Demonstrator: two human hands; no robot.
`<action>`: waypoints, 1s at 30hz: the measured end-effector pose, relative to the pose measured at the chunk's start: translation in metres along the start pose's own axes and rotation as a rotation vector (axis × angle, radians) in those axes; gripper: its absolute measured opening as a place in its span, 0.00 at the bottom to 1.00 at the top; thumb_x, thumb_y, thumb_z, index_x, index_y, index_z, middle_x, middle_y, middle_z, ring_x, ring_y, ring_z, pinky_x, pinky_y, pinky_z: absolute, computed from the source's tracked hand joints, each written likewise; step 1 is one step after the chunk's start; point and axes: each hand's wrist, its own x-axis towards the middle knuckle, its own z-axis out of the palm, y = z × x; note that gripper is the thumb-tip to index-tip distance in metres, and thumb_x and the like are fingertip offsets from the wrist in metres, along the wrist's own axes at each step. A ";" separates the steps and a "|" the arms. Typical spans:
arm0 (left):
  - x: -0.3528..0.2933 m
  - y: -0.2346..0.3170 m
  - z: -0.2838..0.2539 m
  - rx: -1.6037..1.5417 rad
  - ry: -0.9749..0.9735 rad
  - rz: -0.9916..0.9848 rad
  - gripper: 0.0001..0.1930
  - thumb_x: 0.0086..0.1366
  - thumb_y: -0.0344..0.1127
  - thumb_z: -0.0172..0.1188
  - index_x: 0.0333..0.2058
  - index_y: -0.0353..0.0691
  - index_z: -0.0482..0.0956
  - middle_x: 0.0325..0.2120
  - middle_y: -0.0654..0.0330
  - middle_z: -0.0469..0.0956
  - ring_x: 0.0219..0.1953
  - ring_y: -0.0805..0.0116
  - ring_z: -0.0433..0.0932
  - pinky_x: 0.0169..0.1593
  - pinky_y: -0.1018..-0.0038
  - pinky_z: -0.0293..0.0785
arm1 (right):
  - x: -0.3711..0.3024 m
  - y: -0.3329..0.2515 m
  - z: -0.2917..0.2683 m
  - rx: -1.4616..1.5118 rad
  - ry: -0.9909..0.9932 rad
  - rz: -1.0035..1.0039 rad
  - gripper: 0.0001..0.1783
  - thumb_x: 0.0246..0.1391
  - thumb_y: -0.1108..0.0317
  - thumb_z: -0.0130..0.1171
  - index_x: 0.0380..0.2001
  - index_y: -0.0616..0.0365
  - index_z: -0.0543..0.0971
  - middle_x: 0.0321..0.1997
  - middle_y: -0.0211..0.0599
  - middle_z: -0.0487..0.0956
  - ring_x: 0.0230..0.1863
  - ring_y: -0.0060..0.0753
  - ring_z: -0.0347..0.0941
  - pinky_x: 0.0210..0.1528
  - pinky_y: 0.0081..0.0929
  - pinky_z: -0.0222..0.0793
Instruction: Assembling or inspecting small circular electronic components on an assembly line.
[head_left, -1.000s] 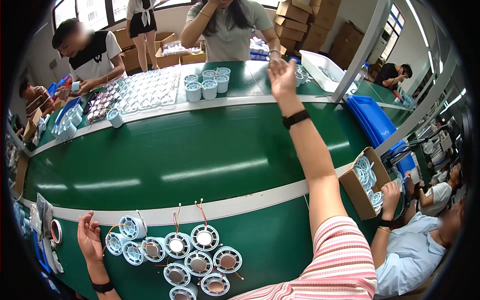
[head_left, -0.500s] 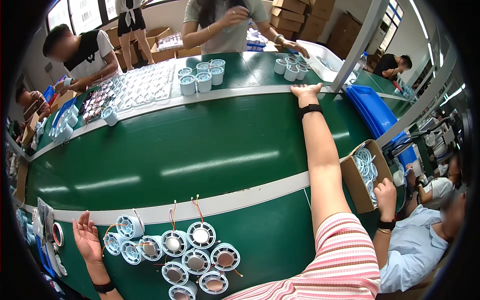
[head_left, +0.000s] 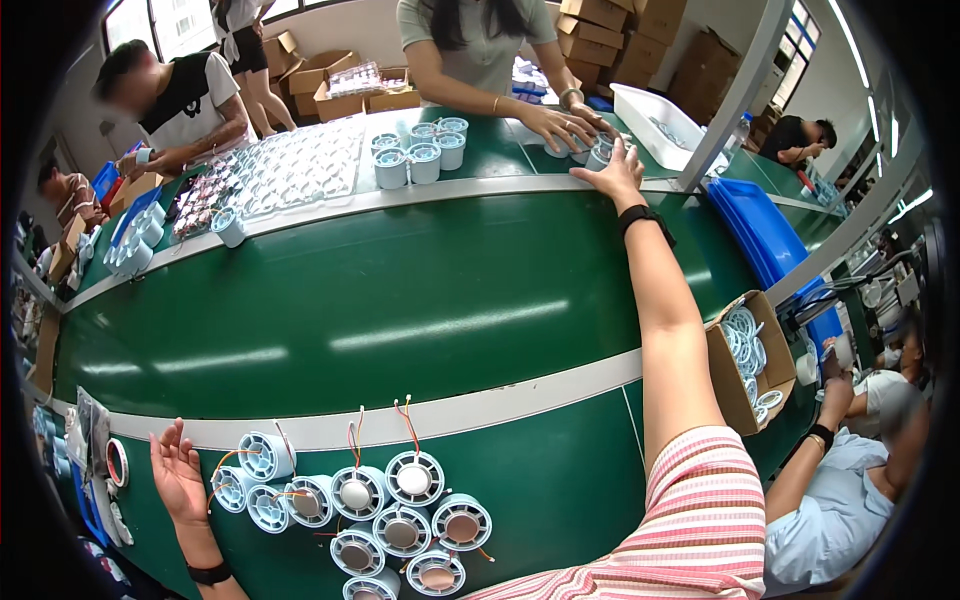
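My right arm stretches across the green bench. My right hand (head_left: 617, 172), fingers spread, is at the near side of a group of light-blue round housings (head_left: 599, 156) on the far bench. Whether its fingertips touch the nearest one I cannot tell. Over the same group lie the two hands (head_left: 555, 125) of a person opposite. My left hand (head_left: 178, 475) holds nothing, palm turned up and fingers apart. Just right of it stand several light-blue motor housings (head_left: 356, 493), some with round metal faces and thin red and yellow wires.
A cardboard box (head_left: 733, 395) of light-blue rings sits right of my arm, before blue trays (head_left: 765, 240). Farther off are a white bin (head_left: 655, 125), more housings (head_left: 424, 160) and a clear blister tray (head_left: 300, 165). A tape roll (head_left: 117, 462) lies left. Co-workers sit around.
My right hand has turned over, from palm up to reaching at the far housings. The person opposite has lowered both hands onto that group. My left hand stays nearly still.
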 end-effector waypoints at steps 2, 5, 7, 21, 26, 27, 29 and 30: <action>0.000 -0.001 0.002 -0.002 -0.005 0.004 0.18 0.77 0.49 0.49 0.48 0.40 0.77 0.53 0.59 0.79 0.38 0.79 0.79 0.41 0.84 0.79 | 0.012 0.011 -0.012 -0.088 -0.087 -0.126 0.71 0.35 0.29 0.71 0.76 0.48 0.48 0.76 0.53 0.52 0.75 0.60 0.50 0.75 0.48 0.47; 0.002 -0.004 0.009 0.006 0.007 0.000 0.18 0.77 0.49 0.49 0.48 0.41 0.78 0.53 0.59 0.79 0.38 0.79 0.79 0.41 0.84 0.78 | 0.026 0.020 -0.009 -0.130 -0.125 -0.176 0.70 0.35 0.30 0.70 0.76 0.46 0.48 0.76 0.54 0.54 0.75 0.60 0.50 0.75 0.47 0.48; 0.001 -0.004 0.012 0.011 0.011 -0.003 0.18 0.76 0.49 0.49 0.48 0.41 0.78 0.53 0.59 0.79 0.38 0.79 0.79 0.41 0.84 0.78 | 0.033 0.022 0.000 -0.118 -0.106 -0.137 0.68 0.35 0.30 0.69 0.76 0.44 0.49 0.76 0.54 0.54 0.74 0.60 0.51 0.74 0.46 0.49; -0.008 0.002 0.020 0.012 0.029 0.013 0.17 0.77 0.48 0.49 0.46 0.40 0.77 0.51 0.58 0.80 0.38 0.78 0.78 0.41 0.83 0.77 | 0.062 0.001 0.013 -0.031 -0.215 -0.032 0.45 0.51 0.34 0.59 0.72 0.25 0.61 0.79 0.37 0.50 0.78 0.61 0.39 0.73 0.67 0.43; -0.004 -0.001 0.015 0.010 0.001 0.021 0.17 0.77 0.48 0.49 0.46 0.40 0.77 0.52 0.57 0.79 0.38 0.78 0.78 0.41 0.84 0.77 | 0.086 -0.016 0.027 -0.114 -0.162 0.151 0.45 0.54 0.30 0.52 0.73 0.33 0.61 0.79 0.41 0.53 0.79 0.58 0.38 0.75 0.62 0.36; -0.003 -0.001 0.015 0.012 0.001 0.016 0.17 0.77 0.48 0.49 0.46 0.40 0.77 0.52 0.57 0.79 0.38 0.78 0.78 0.41 0.84 0.77 | 0.088 -0.016 0.027 -0.173 -0.169 0.167 0.47 0.55 0.27 0.49 0.73 0.36 0.62 0.79 0.42 0.55 0.80 0.56 0.38 0.76 0.59 0.32; -0.006 0.002 0.012 0.025 0.014 0.016 0.17 0.77 0.47 0.49 0.46 0.40 0.77 0.52 0.57 0.79 0.38 0.78 0.78 0.41 0.84 0.78 | 0.082 -0.018 0.028 -0.188 -0.203 0.131 0.48 0.54 0.26 0.48 0.73 0.36 0.61 0.79 0.42 0.54 0.80 0.56 0.38 0.76 0.58 0.33; -0.006 0.001 0.013 0.024 0.015 0.014 0.17 0.77 0.47 0.49 0.46 0.40 0.77 0.53 0.57 0.79 0.38 0.78 0.78 0.41 0.84 0.78 | 0.082 -0.016 0.022 -0.206 -0.220 0.100 0.48 0.54 0.25 0.48 0.73 0.37 0.61 0.79 0.42 0.54 0.80 0.55 0.38 0.75 0.58 0.33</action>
